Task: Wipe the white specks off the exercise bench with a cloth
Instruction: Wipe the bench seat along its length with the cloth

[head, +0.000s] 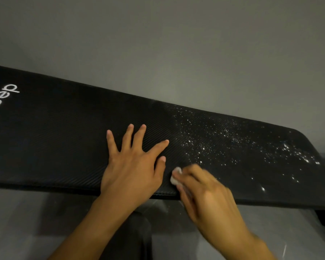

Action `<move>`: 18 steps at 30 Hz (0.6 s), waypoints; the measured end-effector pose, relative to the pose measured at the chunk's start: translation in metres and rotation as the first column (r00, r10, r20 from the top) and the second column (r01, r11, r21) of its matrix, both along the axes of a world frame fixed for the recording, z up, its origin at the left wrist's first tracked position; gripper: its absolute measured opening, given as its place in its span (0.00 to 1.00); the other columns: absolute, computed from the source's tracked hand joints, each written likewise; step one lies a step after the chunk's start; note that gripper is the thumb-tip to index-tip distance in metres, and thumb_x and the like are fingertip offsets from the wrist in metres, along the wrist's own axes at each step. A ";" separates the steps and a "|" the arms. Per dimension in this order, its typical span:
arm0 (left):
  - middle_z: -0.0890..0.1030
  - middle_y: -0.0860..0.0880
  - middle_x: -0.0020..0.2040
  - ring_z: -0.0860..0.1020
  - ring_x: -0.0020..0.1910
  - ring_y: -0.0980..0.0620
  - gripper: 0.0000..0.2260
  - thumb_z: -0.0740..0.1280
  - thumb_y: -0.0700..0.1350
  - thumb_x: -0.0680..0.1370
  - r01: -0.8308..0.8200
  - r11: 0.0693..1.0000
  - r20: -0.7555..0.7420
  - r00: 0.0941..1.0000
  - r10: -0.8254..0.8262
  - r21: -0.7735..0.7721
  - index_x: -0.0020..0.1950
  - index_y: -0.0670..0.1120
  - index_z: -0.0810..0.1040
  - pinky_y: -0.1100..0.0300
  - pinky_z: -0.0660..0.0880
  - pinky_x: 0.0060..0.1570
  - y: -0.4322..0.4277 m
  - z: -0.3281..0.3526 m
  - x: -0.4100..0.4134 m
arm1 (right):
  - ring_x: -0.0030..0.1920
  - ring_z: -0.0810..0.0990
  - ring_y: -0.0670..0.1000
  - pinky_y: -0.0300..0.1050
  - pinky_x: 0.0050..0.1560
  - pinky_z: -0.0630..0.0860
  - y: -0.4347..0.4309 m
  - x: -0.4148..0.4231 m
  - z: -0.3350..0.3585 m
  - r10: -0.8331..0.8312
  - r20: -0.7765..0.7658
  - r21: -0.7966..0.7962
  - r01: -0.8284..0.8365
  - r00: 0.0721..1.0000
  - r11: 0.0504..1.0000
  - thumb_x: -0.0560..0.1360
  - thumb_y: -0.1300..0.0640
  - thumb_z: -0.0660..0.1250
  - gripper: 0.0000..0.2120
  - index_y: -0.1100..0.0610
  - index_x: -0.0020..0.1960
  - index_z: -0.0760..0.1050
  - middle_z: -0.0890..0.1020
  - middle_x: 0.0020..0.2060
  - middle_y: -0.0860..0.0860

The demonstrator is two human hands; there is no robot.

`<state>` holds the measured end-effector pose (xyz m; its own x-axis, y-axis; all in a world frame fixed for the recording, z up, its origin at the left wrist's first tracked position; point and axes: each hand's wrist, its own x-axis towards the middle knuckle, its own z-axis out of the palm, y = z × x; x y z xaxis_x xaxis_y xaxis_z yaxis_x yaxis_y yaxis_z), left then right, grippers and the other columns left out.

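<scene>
My left hand (131,166) lay flat on the black bench (54,137), its fingers (139,136) straight and spread, pressing down near the front edge. Just beside it my right hand (204,192) was blurred, but its fingers were curled round a small wad of white cloth (175,177), which touched the bench by the front edge, close to my left thumb. The white specks (223,139) lay scattered over the right part of the bench, thinner near the cloth and thickest toward the far right end. From my left hand out to the white lettering (7,94) I could see none. I judged I was mid-wipe at the left margin of the dirty patch, with most of it not yet done. The next move called for dragging the cloth rightward through the specks with firm, even pressure, my left hand planted to steady the bench
</scene>
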<state>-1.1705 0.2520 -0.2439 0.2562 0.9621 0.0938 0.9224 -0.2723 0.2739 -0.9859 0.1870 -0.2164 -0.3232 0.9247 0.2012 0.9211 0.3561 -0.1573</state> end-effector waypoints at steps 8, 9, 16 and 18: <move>0.44 0.45 0.84 0.39 0.82 0.42 0.25 0.42 0.61 0.82 -0.027 0.996 -0.034 0.999 0.024 -0.091 0.80 0.65 0.49 0.28 0.36 0.74 0.004 0.007 0.005 | 0.50 0.79 0.53 0.55 0.40 0.81 0.058 -0.016 0.001 -0.131 -0.001 0.011 0.131 0.991 0.991 0.84 0.50 0.58 0.14 0.53 0.62 0.77 0.74 0.54 0.48; 0.43 0.45 0.84 0.38 0.82 0.42 0.25 0.43 0.60 0.83 -0.033 0.993 -0.044 0.999 0.028 -0.113 0.80 0.65 0.47 0.28 0.36 0.74 0.007 0.010 0.006 | 0.50 0.80 0.53 0.55 0.41 0.81 0.050 -0.016 0.004 -0.090 -0.036 -0.020 0.089 0.995 0.996 0.84 0.51 0.58 0.13 0.52 0.62 0.78 0.74 0.54 0.47; 0.44 0.42 0.84 0.39 0.82 0.37 0.24 0.48 0.57 0.85 -0.052 0.986 -0.074 0.996 0.041 -0.160 0.81 0.64 0.48 0.23 0.40 0.72 0.056 0.020 0.031 | 0.55 0.79 0.56 0.54 0.44 0.79 0.089 -0.014 0.010 -0.223 0.004 -0.034 0.223 0.975 0.974 0.84 0.49 0.57 0.14 0.51 0.63 0.78 0.74 0.57 0.48; 0.43 0.43 0.84 0.39 0.82 0.38 0.24 0.46 0.58 0.85 -0.062 0.990 -0.083 0.995 0.052 -0.128 0.81 0.63 0.47 0.23 0.39 0.72 0.056 0.015 0.031 | 0.55 0.79 0.56 0.52 0.44 0.78 0.103 -0.017 0.012 -0.248 -0.018 -0.057 0.247 0.968 0.967 0.85 0.49 0.57 0.14 0.51 0.64 0.78 0.74 0.58 0.48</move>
<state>-1.1392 0.3078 -0.2285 0.2023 0.9780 -0.0517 0.9557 -0.1856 0.2286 -1.0028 0.2896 -0.2046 -0.0781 0.9849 0.1545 0.9750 0.1078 -0.1942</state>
